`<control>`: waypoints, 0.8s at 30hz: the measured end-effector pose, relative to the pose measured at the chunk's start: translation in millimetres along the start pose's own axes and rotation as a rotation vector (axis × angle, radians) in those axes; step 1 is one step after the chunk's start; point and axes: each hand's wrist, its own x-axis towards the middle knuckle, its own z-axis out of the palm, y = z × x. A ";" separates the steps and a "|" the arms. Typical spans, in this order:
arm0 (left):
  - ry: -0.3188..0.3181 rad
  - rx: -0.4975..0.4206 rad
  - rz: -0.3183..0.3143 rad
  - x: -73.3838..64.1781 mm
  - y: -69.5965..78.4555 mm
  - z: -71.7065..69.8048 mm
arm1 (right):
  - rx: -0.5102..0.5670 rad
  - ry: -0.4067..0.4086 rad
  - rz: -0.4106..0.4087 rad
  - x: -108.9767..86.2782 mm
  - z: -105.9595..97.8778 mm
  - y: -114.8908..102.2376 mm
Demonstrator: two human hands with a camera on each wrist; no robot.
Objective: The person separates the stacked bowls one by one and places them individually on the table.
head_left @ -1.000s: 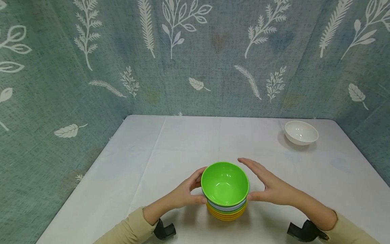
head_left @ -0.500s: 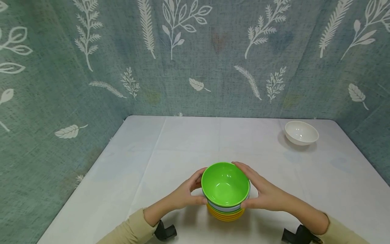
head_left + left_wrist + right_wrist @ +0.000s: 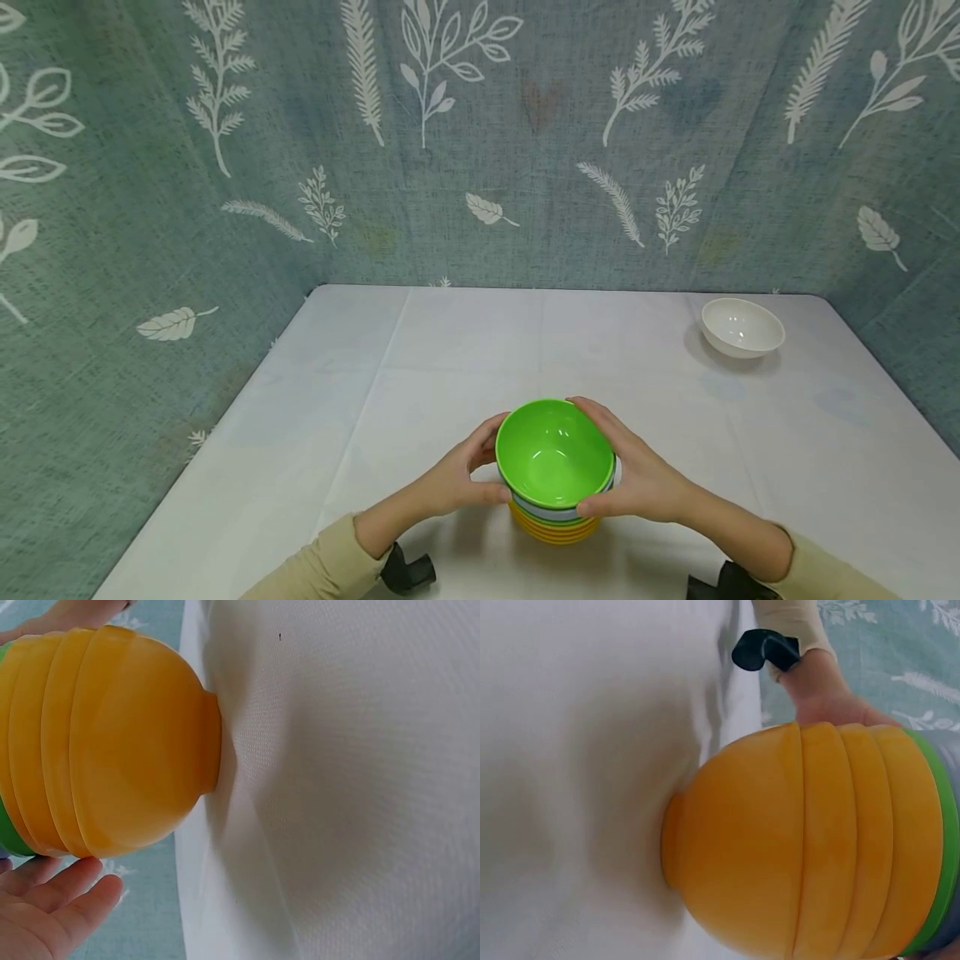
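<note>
A stack of nested bowls stands upright in front of me in the head view. On top is a bright green bowl [image 3: 555, 454], its inside bare. Below it show a grey-blue bowl [image 3: 550, 514], another green rim and several yellow bowls [image 3: 139, 742]. My left hand [image 3: 459, 477] holds the stack's left side, thumb at the front and fingers round the back. From the right, my right hand [image 3: 647, 477] grips it the same way, thumb across the front below the top rim. The lowest bowl's foot is right at the tablecloth in both wrist views.
A white bowl [image 3: 742, 327] stands at the far right of the table [image 3: 450, 350], which has a white cloth. Leaf-patterned grey-green fabric [image 3: 540, 108] hangs behind and at the sides. Dark wrist mounts [image 3: 408, 571] sit at both sleeves.
My right hand has moved left from beside the stack and closed its thumb and fingers onto it. The left hand and the bowls have stayed put.
</note>
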 end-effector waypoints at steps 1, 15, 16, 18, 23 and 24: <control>0.000 -0.001 -0.001 0.0 0.0 -0.1 | 0.004 0.002 0.004 0.0 0.2 -0.3; 0.006 0.005 -0.003 -0.7 1.0 -0.5 | -0.008 0.002 0.053 0.3 -2.1 -3.2; 0.005 0.006 -0.002 -0.7 1.0 -0.4 | -0.009 0.005 0.054 0.3 -2.2 -3.2; 0.004 0.005 -0.001 -0.5 1.0 -0.2 | -0.012 0.011 0.053 0.4 -2.1 -3.4; 0.005 0.004 0.002 -0.4 0.5 -0.2 | -0.021 0.027 0.029 0.2 -1.8 -1.7; 0.006 0.003 0.001 -0.5 0.3 -0.2 | -0.021 0.029 0.025 0.2 -1.8 -1.3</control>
